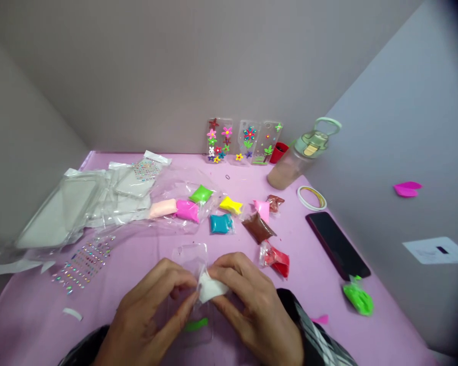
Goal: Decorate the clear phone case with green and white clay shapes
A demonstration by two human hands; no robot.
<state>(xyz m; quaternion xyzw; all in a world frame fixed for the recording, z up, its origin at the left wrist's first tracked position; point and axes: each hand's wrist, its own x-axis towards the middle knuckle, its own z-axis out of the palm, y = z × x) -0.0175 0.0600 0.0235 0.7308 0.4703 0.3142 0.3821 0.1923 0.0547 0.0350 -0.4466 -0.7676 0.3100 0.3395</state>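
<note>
Small white pillow-shaped plastic packet (212,288) | pinched by right hand (252,300), film edge apparently by left hand (152,302) | held near pink table's (99,317) front edge | judged light, squashy; best gripped by seams

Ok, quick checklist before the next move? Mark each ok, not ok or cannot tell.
1. White packet held by the right hand: ok, between thumb and fingers.
2. Left hand at the packet's edge: ok, though whether it pinches the wrapper, cannot tell.
3. Wrapper open: cannot tell, fingers hide much of it.
4. Case unobstructed: not ok, hands and packet partly cover it in this view.
5. Green strip on case: ok, near its lower end.
6. Red packet off the case: ok.
</note>
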